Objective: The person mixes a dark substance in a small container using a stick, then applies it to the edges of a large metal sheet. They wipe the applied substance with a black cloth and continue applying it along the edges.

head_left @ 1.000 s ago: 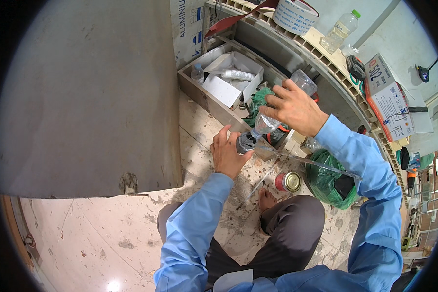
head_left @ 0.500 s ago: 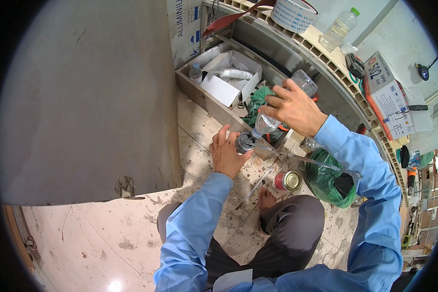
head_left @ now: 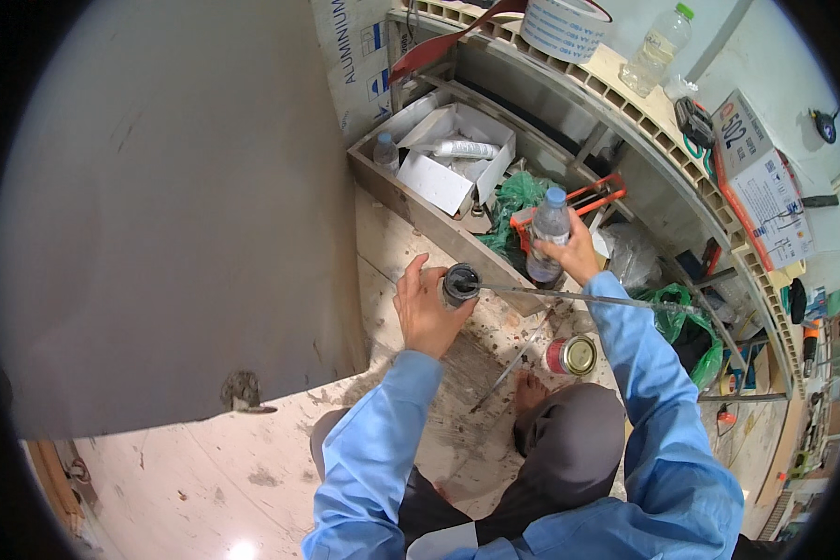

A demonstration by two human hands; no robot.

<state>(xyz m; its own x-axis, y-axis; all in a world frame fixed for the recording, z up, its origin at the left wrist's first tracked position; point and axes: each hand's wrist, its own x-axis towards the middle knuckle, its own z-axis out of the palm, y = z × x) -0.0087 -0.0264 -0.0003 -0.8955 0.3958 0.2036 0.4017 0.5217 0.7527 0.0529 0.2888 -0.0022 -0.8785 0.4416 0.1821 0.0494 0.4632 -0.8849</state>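
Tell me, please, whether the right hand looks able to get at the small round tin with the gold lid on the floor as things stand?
Probably not at once: the right hand has its grip around a clear plastic water bottle with a blue cap. The small round tin with the gold lid lies uncovered below that forearm, so the way looks free once the bottle is released.

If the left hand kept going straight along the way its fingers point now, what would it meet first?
The left hand, wrapped around a small dark container, points up-picture toward the wooden tray. Its near wall would probably come first, though depth is unclear from this single view.
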